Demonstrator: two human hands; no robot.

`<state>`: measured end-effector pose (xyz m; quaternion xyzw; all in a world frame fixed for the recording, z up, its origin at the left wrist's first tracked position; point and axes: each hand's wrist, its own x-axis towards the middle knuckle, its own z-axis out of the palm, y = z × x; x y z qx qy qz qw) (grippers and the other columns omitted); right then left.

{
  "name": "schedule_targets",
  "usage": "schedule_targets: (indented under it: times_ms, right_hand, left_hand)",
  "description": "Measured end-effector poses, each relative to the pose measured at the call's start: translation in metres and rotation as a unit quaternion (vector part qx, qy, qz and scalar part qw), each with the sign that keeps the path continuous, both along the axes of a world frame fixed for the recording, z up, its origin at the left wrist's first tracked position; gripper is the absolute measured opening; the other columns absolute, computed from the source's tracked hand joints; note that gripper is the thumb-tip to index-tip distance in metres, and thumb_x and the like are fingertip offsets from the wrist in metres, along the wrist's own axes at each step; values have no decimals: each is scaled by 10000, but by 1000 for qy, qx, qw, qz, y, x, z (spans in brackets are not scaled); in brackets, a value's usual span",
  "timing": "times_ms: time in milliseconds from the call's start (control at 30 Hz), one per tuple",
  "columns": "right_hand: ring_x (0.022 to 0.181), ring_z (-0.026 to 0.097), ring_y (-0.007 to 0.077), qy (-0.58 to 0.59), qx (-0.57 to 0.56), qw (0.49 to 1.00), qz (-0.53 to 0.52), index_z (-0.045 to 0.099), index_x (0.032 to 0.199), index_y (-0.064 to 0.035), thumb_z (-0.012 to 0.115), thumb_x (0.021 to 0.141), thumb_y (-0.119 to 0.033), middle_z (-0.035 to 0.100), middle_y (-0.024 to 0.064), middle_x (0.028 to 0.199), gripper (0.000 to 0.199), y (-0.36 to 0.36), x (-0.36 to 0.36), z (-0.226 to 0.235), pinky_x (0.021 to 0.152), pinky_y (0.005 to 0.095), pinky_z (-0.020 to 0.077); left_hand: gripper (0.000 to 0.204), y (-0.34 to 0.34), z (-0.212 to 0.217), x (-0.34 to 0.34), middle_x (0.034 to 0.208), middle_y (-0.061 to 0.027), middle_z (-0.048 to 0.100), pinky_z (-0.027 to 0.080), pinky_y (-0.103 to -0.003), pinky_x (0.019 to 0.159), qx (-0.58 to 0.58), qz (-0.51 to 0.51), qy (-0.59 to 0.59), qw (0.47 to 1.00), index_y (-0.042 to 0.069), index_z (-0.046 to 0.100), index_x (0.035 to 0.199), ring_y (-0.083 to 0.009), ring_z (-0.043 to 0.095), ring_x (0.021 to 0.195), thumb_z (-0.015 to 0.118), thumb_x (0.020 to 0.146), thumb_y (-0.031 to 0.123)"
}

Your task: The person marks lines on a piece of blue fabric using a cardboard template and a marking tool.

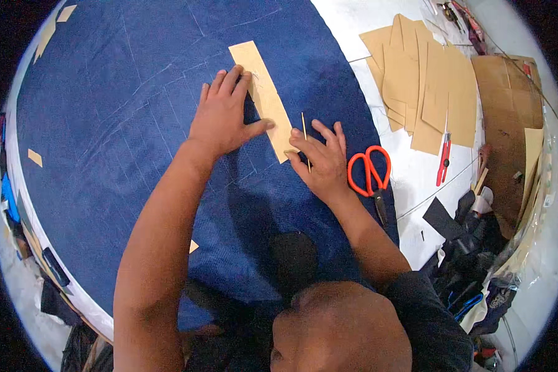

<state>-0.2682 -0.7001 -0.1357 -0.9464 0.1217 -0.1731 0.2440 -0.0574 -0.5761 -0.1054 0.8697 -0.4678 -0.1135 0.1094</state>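
Observation:
A narrow tan paper pattern strip [268,93] lies slantwise on dark blue fabric [161,80] marked with thin pale lines. My left hand [224,115] rests flat over the strip's left edge, fingers stretched forward and thumb apart near its lower part. At the strip's near end is my right hand [323,158], its thumb and forefinger touching the corner. A thin yellowish stick [304,123] passes between the fingers of that hand; its kind is unclear. Just right of my right wrist lie scissors with orange-red handles [369,170] and dark blades.
On the white table [415,180] at the right are a stack of tan pattern pieces [415,80] and a red-handled cutter [444,158]. Brown cardboard [507,124] and dark fabric scraps [465,229] lie farther right. Small tan pieces [35,157] sit on the fabric's left side.

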Motion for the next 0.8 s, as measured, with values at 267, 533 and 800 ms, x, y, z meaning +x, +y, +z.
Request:
schedule_targets:
  times_ms: [267, 533, 800]
  right_hand:
    - [1249, 545, 285, 14, 70, 997, -36, 676, 1172, -129, 719, 865, -232, 704, 39, 1160, 327, 1, 5, 12, 1132, 598, 270]
    - [896, 704, 331, -101, 267, 958, -16, 667, 1157, -35, 508, 1013, -212, 721, 153, 991, 278, -35, 101, 45, 816, 380, 552]
    - [969, 688, 364, -45, 275, 959, 56, 700, 1123, -71, 587, 961, -296, 716, 177, 1043, 299, -48, 196, 14, 862, 425, 546]
  left_hand:
    - [1160, -3, 11, -4, 1575, -202, 303, 285, -603, 1155, 51, 0, -4, 999, 26, 324, 1506, -445, 284, 1454, 821, 652, 634]
    - [1161, -19, 22, -7, 1563, -180, 331, 343, -586, 1134, 100, 15, 3, 995, 29, 353, 1472, -411, 325, 1441, 872, 596, 587]
    - [1169, -23, 25, -6, 1574, -138, 298, 392, -606, 1081, 134, 37, 23, 990, 53, 313, 1501, -353, 324, 1444, 896, 604, 525]
